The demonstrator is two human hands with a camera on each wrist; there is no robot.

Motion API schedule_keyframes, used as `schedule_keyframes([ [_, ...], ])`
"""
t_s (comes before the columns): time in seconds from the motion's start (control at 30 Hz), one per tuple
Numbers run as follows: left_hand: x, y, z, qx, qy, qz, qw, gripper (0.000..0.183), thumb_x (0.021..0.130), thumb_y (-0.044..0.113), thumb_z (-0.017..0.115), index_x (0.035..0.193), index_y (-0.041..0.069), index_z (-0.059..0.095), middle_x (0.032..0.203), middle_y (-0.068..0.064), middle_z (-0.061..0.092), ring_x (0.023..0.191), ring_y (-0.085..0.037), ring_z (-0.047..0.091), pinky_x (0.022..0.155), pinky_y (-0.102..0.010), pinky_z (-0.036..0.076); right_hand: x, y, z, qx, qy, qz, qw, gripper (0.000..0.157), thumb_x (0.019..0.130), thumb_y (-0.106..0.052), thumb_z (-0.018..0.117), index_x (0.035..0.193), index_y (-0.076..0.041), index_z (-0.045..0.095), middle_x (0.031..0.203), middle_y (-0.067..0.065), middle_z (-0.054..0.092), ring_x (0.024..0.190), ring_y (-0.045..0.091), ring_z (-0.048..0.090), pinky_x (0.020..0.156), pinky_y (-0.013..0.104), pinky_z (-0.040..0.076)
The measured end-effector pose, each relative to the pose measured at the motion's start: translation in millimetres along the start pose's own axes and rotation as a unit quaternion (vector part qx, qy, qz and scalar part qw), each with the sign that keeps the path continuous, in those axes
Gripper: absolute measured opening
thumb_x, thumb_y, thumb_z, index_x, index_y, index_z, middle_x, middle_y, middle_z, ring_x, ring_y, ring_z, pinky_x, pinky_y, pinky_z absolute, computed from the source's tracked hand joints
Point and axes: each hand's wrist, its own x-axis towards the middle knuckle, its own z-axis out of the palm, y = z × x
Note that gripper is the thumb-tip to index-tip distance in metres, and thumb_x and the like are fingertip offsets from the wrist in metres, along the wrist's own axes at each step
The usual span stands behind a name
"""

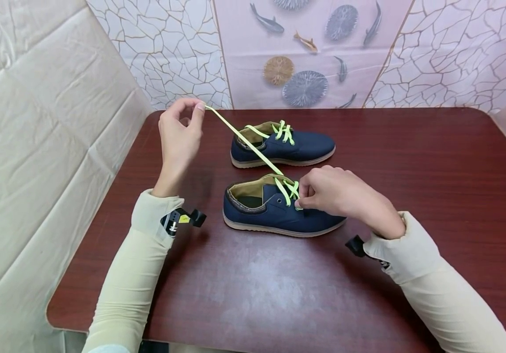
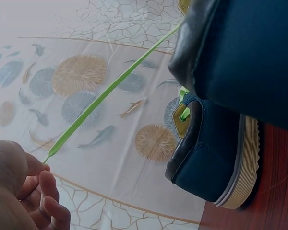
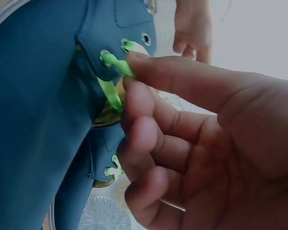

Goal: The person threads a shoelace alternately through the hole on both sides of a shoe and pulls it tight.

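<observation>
My left hand [image 1: 180, 131] is raised over the table's far left and pinches the end of a neon-green shoelace [image 1: 245, 140] between thumb and forefinger. From there the lace runs straight down to the near navy shoe [image 1: 257, 215], which points right. Over that shoe's front eyelets is my right hand [image 1: 343, 192]. Its thumb and forefinger pinch a crossing stretch of lace [image 3: 116, 64] close to an eyelet, seen in the right wrist view. One eyelet [image 1: 279, 200] near the shoe's opening has no lace through it. The right hand hides part of the toe.
A matching navy shoe [image 1: 312, 145] stands behind the near one, also toe right, with green lace through its eyelets. Both are on a dark red-brown table [image 1: 434, 171]. A patterned cloth [image 1: 164, 44] hangs along the back, and a cream cloth [image 1: 45, 122] hangs on the left.
</observation>
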Motion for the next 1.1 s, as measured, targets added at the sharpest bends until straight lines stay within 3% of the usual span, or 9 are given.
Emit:
schedule_keyframes([
  [0.23, -1.3, -1.7, -0.3, 0.005, 0.005, 0.007, 1.0000, 0.014, 0.102, 0.005, 0.065, 0.104, -0.006, 0.074, 0.085, 0.002, 0.065, 0.053, -0.003, 0.045, 0.056, -0.020, 0.039, 1, -8, 11.2, -0.083, 0.069, 0.056, 0.993, 0.036, 0.088, -0.017, 0.066, 0.056, -0.021, 0.049, 0.057, -0.005, 0.044, 0.055, 0.021, 0.048, 0.051, 0.037, 0.033],
  [0.37, -0.8, -1.0, -0.4, 0.004, 0.007, 0.014, 0.9999, 0.014, 0.102, 0.004, 0.065, 0.103, -0.006, 0.075, 0.086, 0.001, 0.066, 0.057, -0.006, 0.047, 0.058, -0.020, 0.040, 0, -11, 16.2, -0.109, 0.109, 0.065, 0.986, 0.032, 0.088, -0.017, 0.063, 0.060, -0.018, 0.048, 0.059, 0.000, 0.049, 0.054, 0.027, 0.051, 0.048, 0.041, 0.037],
  [0.5, -1.1, 2.3, -0.5, -0.002, 0.004, 0.021, 0.9998, 0.014, 0.102, 0.004, 0.065, 0.103, -0.007, 0.074, 0.087, -0.001, 0.067, 0.063, -0.008, 0.050, 0.062, -0.020, 0.042, 1, -10, 11.7, -0.076, 0.087, 0.048, 0.992, 0.027, 0.092, -0.014, 0.064, 0.067, -0.018, 0.057, 0.064, -0.001, 0.051, 0.059, 0.025, 0.052, 0.052, 0.039, 0.038],
  [0.63, -1.4, 3.1, -0.8, -0.007, -0.006, 0.020, 0.9998, 0.015, 0.102, 0.004, 0.064, 0.104, -0.008, 0.074, 0.088, -0.003, 0.066, 0.056, -0.003, 0.050, 0.059, -0.020, 0.043, 1, -5, 2.5, -0.007, 0.037, 0.020, 0.999, 0.018, 0.098, -0.016, 0.071, 0.080, -0.019, 0.072, 0.069, -0.007, 0.060, 0.068, 0.018, 0.055, 0.061, 0.035, 0.042],
  [0.73, 1.8, -3.2, 0.2, -0.008, -0.010, 0.015, 0.9998, 0.015, 0.103, 0.005, 0.064, 0.106, -0.007, 0.074, 0.089, -0.001, 0.065, 0.049, -0.003, 0.048, 0.056, -0.019, 0.043, 0, -2, -1.3, 0.019, 0.023, 0.011, 0.999, 0.010, 0.097, -0.020, 0.076, 0.087, -0.019, 0.076, 0.073, -0.008, 0.064, 0.071, 0.014, 0.057, 0.065, 0.035, 0.044],
  [0.93, 10.5, -21.0, 0.2, -0.011, -0.006, 0.022, 0.9997, 0.014, 0.103, 0.013, 0.068, 0.107, 0.002, 0.076, 0.092, 0.003, 0.065, 0.048, -0.008, 0.052, 0.053, -0.022, 0.043, 2, -3, 1.2, 0.013, 0.045, 0.025, 0.999, 0.023, 0.096, -0.029, 0.078, 0.075, -0.022, 0.071, 0.067, -0.007, 0.059, 0.067, 0.016, 0.055, 0.060, 0.035, 0.040],
  [1.03, 9.9, -21.6, 0.1, -0.016, -0.004, 0.040, 0.9990, 0.014, 0.103, 0.016, 0.068, 0.105, 0.005, 0.076, 0.093, 0.003, 0.066, 0.049, -0.011, 0.052, 0.053, -0.025, 0.042, 3, -4, 3.6, 0.005, 0.061, 0.032, 0.998, 0.034, 0.097, -0.032, 0.077, 0.067, -0.023, 0.066, 0.063, -0.007, 0.054, 0.065, 0.018, 0.053, 0.057, 0.035, 0.037],
  [1.1, 5.7, -14.0, 0.4, -0.022, 0.004, 0.049, 0.9985, 0.014, 0.104, 0.015, 0.068, 0.106, 0.003, 0.076, 0.094, 0.003, 0.066, 0.049, -0.010, 0.052, 0.053, -0.025, 0.041, 4, -3, 5.1, 0.002, 0.075, 0.034, 0.997, 0.038, 0.099, -0.035, 0.074, 0.065, -0.022, 0.063, 0.061, -0.006, 0.050, 0.063, 0.018, 0.052, 0.056, 0.035, 0.036],
])
